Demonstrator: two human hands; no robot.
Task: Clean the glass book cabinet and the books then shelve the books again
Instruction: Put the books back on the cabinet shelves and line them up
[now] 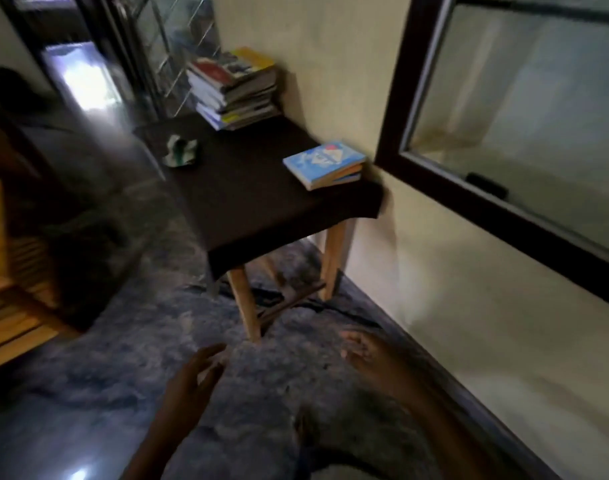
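Note:
A tall stack of books (233, 90) stands at the far end of a small table draped in dark cloth (261, 192). A short pile topped by a blue book (325, 164) lies at the table's right edge. A crumpled green-and-white cloth (181, 152) sits near the left edge. The glass cabinet (178, 46) stands behind the table against the wall. My left hand (195, 379) and my right hand (365, 355) hover low over the rug in front of the table, fingers relaxed, holding nothing.
A grey shaggy rug (157, 358) covers the floor. A dark sofa (64, 188) and a wooden slatted bench (8, 306) stand at the left. The cream wall with a dark-framed window (511, 109) runs along the right.

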